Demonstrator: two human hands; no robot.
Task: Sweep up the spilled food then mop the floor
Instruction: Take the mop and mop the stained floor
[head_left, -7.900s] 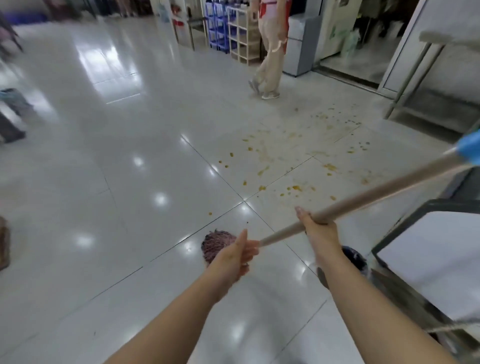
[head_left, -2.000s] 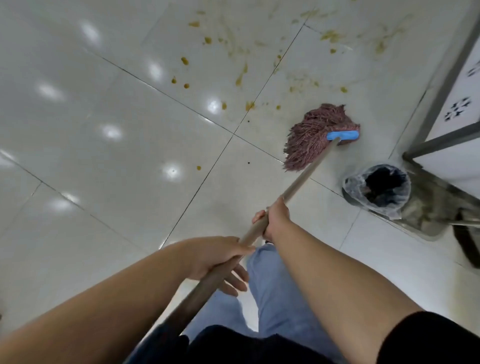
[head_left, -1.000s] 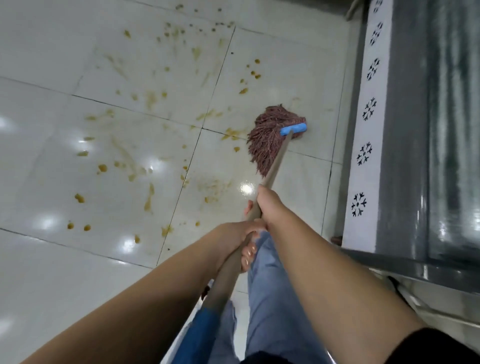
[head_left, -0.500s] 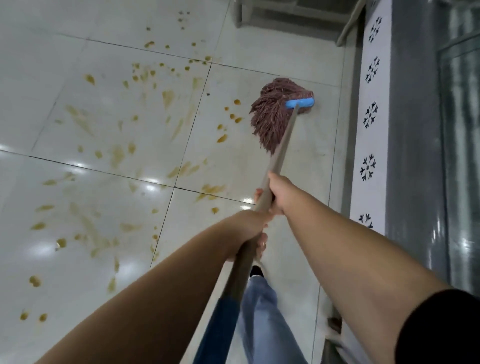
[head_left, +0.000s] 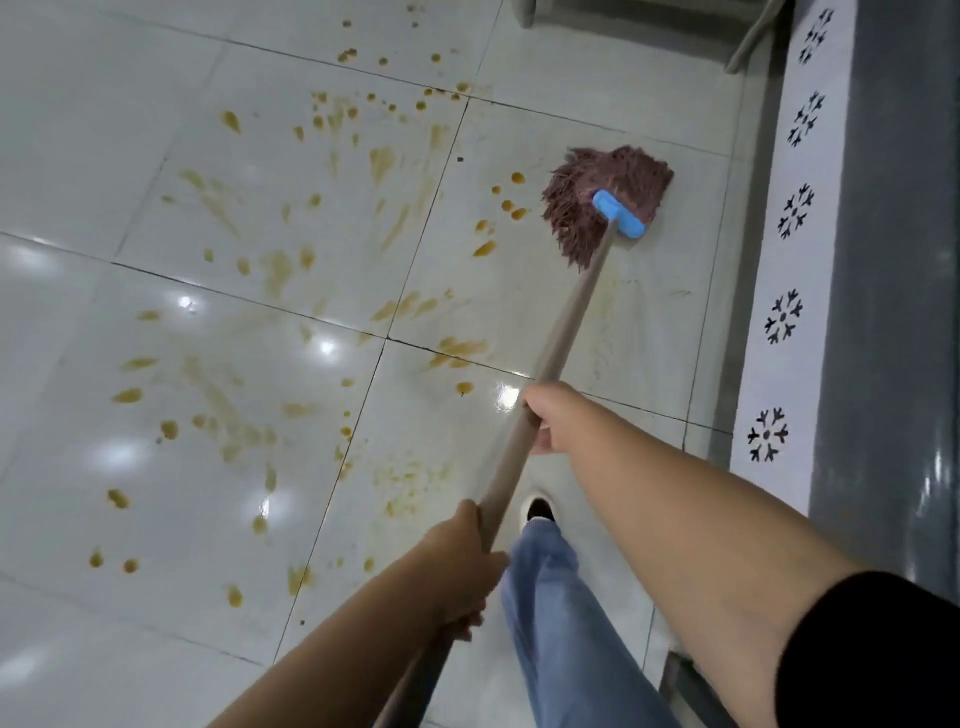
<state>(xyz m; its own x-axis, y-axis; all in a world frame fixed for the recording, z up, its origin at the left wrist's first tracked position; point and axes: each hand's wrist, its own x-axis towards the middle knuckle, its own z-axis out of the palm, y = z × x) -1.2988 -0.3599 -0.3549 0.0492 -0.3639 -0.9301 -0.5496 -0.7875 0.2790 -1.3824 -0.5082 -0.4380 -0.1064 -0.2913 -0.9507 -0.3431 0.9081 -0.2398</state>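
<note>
Since half a second earlier, the mop head (head_left: 605, 200) has swung so its blue clamp (head_left: 619, 221) faces the person, strands fanned on the floor. Yellow-brown food smears (head_left: 291, 270) spread across the white floor tiles (head_left: 78, 156) at left. Left hand (head_left: 462, 566) grips the wooden handle (head_left: 561, 332) low; right hand (head_left: 550, 421) wraps it higher up. A grey panel with snowflake marks (head_left: 779, 322) borders the right.

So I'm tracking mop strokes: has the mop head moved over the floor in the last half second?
Yes. The mop head has slid away from the person and toward the grey cabinet base, judged against the tile seams.
</note>
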